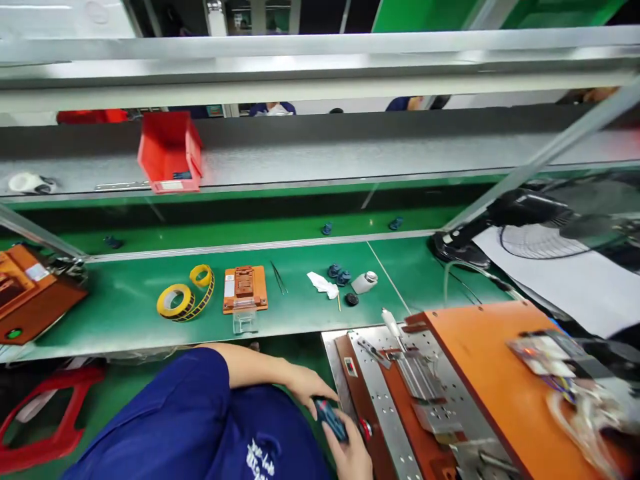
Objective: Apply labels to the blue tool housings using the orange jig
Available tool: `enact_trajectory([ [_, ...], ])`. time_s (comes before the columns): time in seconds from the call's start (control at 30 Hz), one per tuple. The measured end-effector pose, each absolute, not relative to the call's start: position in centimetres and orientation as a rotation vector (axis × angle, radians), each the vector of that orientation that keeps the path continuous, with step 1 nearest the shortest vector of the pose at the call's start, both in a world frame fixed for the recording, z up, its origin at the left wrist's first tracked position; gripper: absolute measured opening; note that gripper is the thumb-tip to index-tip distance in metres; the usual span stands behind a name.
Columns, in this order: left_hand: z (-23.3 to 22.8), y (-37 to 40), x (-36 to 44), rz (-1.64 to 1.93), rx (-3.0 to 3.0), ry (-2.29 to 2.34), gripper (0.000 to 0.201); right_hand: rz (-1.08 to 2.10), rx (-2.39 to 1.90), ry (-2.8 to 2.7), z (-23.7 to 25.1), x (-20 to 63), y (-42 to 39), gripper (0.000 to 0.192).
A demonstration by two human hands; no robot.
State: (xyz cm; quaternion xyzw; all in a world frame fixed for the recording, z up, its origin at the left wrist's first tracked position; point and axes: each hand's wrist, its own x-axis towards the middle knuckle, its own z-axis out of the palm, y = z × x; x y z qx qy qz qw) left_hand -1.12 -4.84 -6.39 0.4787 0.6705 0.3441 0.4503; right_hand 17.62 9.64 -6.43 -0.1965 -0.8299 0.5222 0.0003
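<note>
Low at the front of the bench, my left hand (306, 385) and my right hand (354, 455) are both closed on a small dark blue-and-black oblong device (330, 419). Fingers cover part of it, so its exact kind does not show. Just right of my hands lies a metal and brown fixture plate (400, 413) with a red button (366, 429) on its near side. On the green bench (125, 293) are an orange fixture block (245, 290), tweezers (279, 277), a yellow-edged tape roll (176, 301) and several small dark blue parts (339, 274).
An orange machine housing (480, 360) with wiring stands at the right, near a black fan (540, 213). Another orange box (37, 293) sits at the left. A red bin (170, 153) rests on the grey shelf. White tissue (323, 285) lies near a bottle (365, 283).
</note>
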Motion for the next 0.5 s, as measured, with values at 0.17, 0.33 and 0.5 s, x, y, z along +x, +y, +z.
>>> enact_trajectory([
  [0.17,-4.3,-11.6,-7.2,0.932,1.032,1.990,0.061,1.487,-0.059,-2.762,-3.5,4.4,5.5,0.033],
  [0.33,-3.8,-23.0,-17.2,1.192,0.413,2.395,0.053,1.479,-0.023,-2.756,-1.9,-2.6,0.5,0.046],
  [0.5,-5.0,-36.1,-29.6,1.160,-0.450,2.742,0.042,1.549,0.002,-2.896,-4.2,-4.4,-3.3,0.033],
])
